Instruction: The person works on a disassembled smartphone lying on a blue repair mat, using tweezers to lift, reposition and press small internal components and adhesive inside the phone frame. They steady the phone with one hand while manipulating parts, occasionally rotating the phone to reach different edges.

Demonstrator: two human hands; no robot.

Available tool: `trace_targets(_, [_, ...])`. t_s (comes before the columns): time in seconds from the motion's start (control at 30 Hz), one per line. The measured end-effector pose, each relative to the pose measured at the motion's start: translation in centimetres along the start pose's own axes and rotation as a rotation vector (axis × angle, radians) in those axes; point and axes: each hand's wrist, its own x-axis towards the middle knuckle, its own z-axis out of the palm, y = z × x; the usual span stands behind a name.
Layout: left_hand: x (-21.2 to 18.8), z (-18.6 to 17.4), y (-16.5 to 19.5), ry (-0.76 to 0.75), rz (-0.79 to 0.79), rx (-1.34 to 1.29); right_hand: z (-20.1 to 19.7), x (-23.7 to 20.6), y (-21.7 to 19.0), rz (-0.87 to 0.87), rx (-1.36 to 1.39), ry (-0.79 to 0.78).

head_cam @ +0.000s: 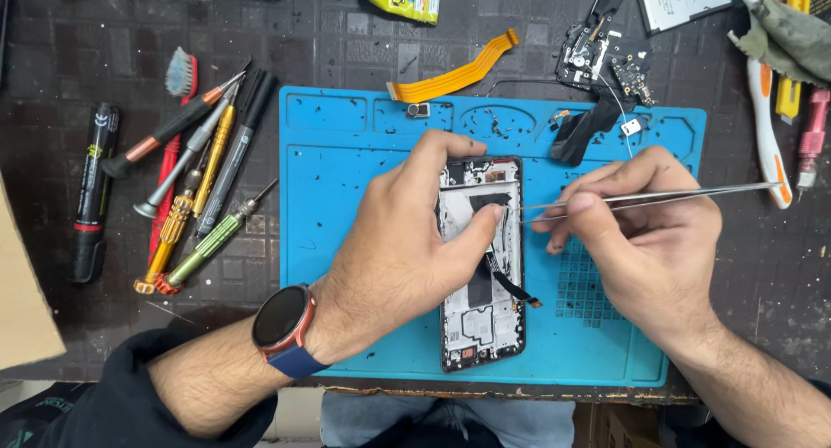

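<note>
The left hand (407,240) lies curled over the opened phone frame (481,266), thumb and forefinger pressing it down on the blue mat (346,240). The right hand (645,232), just right of the phone, pinches a pair of metal tweezers (658,194) closed, their tips touching the left thumb at the phone's upper part. Beyond the phone's top edge lie an orange flex cable (454,76) and loose black parts (606,63). Well left of the phone, off the mat, lies a row of screwdrivers (195,188).
</note>
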Motion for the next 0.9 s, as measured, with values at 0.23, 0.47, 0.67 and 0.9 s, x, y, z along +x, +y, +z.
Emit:
trace_targets(0.23, [0.8, 0.3, -0.3, 0.004, 0.001, 0.007, 0.5, 1.3, -0.6, 0.131, -0.063, 0.039])
trace_targets(0.47, [1.1, 0.3, -0.3, -0.018, -0.067, 0.022, 0.3, 1.9, -0.8, 0.188, -0.081, 0.037])
trace_targets(0.67, [0.9, 0.3, -0.7, -0.011, -0.032, 0.046, 0.4, 2.1, -0.9, 0.229, -0.106, 0.026])
trace_targets(0.9, [0.9, 0.6, -0.5, -0.011, -0.017, 0.051, 0.2, 2.2, -1.2, 0.211, -0.108, -0.006])
